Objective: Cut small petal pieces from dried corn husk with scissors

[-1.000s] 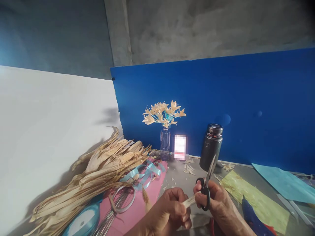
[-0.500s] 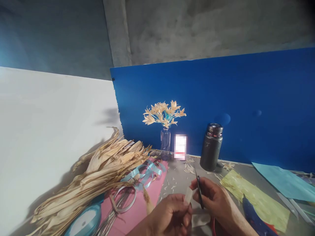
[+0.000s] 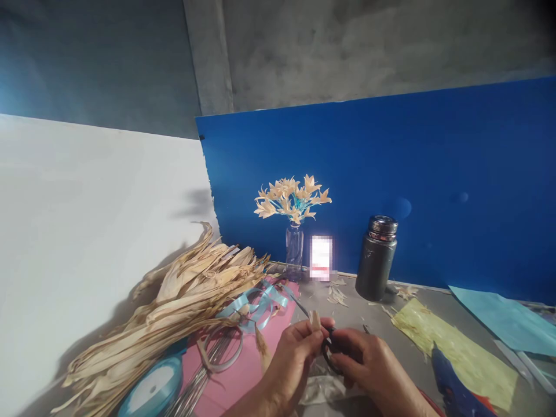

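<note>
My left hand (image 3: 295,356) pinches a short pale strip of corn husk (image 3: 314,319) between thumb and fingers, the strip standing upright. Close beside it, my right hand (image 3: 367,356) is closed on dark-handled scissors (image 3: 329,354). One blade points up and left, passing behind the husk strip; whether it touches the strip I cannot tell. The fingertips of both hands nearly meet. Under them lies a pale, crumpled piece (image 3: 324,389) on the grey table, and small husk scraps (image 3: 337,295) are scattered farther back.
Dried corn husks (image 3: 182,295), a ribbon spool (image 3: 152,387) and wires (image 3: 202,370) lie left, partly on pink paper (image 3: 237,382). Behind stand a vase (image 3: 294,252) of husk flowers (image 3: 291,197) and a dark flask (image 3: 377,260). A blue glue gun (image 3: 454,385) and yellow sheet (image 3: 460,353) are at right.
The scissors have swung from nearly upright to slanting left, with the blade now behind the strip. My left hand and the husk strip have risen and shifted left.
</note>
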A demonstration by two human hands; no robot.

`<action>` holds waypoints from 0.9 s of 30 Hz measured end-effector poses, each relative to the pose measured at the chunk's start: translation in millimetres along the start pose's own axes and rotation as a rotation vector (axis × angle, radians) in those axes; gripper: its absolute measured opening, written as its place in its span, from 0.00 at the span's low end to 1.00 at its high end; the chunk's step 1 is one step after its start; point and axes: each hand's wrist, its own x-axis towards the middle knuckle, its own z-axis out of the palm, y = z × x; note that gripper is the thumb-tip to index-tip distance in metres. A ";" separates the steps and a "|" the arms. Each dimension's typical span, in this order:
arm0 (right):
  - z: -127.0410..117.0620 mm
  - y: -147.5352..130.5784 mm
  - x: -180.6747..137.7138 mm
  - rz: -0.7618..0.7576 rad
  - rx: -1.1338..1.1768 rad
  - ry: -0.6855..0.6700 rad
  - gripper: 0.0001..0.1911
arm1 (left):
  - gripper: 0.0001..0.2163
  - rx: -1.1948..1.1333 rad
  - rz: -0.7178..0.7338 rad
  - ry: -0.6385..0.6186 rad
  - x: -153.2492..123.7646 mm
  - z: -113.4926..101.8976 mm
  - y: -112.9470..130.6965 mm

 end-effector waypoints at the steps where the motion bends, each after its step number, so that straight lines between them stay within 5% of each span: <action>1: -0.5 0.5 0.3 0.005 0.004 -0.001 0.12 | 0.20 0.003 0.000 0.021 1.1 -1.1 0.2; 7: -4.1 15.2 3.8 0.037 -0.320 0.203 0.13 | 0.17 0.310 -0.042 0.235 3.0 -7.8 -5.7; 14: 5.5 27.4 2.9 -0.010 -0.502 0.082 0.12 | 0.20 0.412 -0.102 0.211 -3.4 2.2 -4.7; 19: -3.1 9.2 -3.3 -0.084 -0.356 0.183 0.14 | 0.18 0.406 -0.071 0.222 -6.9 8.0 2.9; 27: -4.8 -7.3 -7.6 -0.080 -0.089 0.230 0.16 | 0.16 0.583 -0.013 0.050 -13.8 15.6 13.0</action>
